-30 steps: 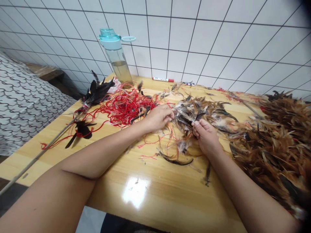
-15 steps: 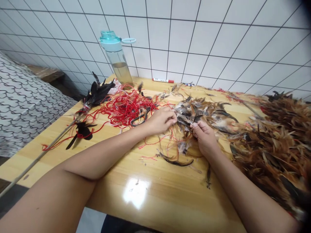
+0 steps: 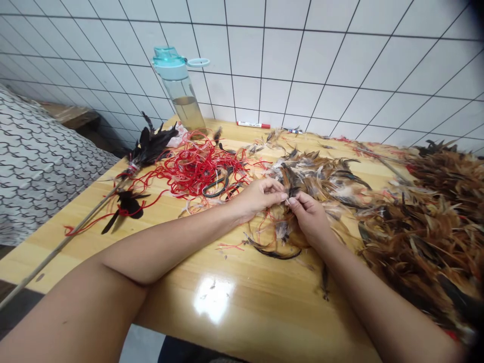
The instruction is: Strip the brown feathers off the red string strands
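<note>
My left hand point(image 3: 266, 195) and my right hand point(image 3: 309, 216) meet at the near side of a loose pile of brown, black and pale feathers point(image 3: 325, 176). Between my fingertips, a small bunch of dark feathers point(image 3: 289, 179) points up and away from me. Thumb and fingers of both hands are pinched at its pale quill ends. Left of my left hand lies a tangle of red string point(image 3: 200, 166), with a dark loop point(image 3: 217, 186) at its edge. A few stray curved feathers point(image 3: 274, 251) rest on the wooden table point(image 3: 166, 312) just below my hands.
A water bottle point(image 3: 185, 96) stands by the tiled wall, with a red-capped marker point(image 3: 253, 125) to its right. At left, a stick point(image 3: 71, 237) carries black feathers point(image 3: 151, 143) at its far end. A big mass of brown feathers point(image 3: 427, 227) fills the right side.
My left hand has moved right and a little nearer to me, meeting my right hand, which has shifted slightly left. The feather bunch now stands up between both hands' fingertips.
</note>
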Motion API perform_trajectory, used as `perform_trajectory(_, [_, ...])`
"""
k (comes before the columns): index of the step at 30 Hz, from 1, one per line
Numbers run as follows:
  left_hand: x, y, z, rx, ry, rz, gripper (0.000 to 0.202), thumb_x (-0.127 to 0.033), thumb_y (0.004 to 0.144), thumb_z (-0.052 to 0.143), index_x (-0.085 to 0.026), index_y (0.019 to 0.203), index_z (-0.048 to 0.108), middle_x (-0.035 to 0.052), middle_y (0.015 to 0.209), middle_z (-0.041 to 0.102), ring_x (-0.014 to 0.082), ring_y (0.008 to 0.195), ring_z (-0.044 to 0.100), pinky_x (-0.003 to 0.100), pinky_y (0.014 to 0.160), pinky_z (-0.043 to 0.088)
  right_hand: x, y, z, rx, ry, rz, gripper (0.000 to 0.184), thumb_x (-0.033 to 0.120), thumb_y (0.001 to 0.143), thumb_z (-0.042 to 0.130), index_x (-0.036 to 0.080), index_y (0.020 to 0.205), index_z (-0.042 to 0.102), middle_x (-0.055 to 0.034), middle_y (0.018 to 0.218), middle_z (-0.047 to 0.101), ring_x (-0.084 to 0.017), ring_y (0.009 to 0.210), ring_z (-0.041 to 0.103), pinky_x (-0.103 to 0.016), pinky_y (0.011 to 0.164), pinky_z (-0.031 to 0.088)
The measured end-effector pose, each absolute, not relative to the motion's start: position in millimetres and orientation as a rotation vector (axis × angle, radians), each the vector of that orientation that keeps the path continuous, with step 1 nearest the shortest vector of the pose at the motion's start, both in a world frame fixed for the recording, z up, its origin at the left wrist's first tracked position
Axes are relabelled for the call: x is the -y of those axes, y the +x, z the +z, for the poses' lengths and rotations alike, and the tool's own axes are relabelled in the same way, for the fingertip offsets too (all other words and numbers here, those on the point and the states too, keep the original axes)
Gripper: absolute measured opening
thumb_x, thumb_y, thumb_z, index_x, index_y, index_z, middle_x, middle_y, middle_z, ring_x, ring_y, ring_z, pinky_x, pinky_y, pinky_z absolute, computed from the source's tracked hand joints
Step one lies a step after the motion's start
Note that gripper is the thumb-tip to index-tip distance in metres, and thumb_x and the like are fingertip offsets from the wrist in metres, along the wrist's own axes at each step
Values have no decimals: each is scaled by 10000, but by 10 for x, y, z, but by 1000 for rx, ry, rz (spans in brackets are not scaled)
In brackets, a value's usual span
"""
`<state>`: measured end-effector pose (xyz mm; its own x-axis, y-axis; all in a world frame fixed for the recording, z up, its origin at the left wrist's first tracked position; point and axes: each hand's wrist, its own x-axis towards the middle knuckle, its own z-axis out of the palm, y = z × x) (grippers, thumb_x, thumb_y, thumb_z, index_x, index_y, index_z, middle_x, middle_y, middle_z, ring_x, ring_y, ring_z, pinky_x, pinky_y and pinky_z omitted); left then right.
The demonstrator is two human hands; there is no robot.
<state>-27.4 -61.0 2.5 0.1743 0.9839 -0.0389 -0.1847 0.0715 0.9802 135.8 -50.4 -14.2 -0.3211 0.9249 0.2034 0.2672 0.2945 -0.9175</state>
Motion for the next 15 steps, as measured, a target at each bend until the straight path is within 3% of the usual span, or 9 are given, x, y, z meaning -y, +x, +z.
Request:
perform_trajectory(8, [622,-313,63,-1159,1600,1095,94,-211,757,626,-137,753,569,-27,664,547,81,622,480,210,606,371,485,1350,-181,1748,-1146,998,230,347,769,555,205,593,517,18,595,455,-142,613,439,-264,576,342])
perform_trajectory(15, [637,-321,61,-1208,1782,1117,70,-202,778,596,-136,755,589,-10,699,567,91,650,490,210,612,375,473,1352,-202,1730,-1178,1079,239,381,736,589,201,597,518,18,590,464,-133,583,411,-264,559,330])
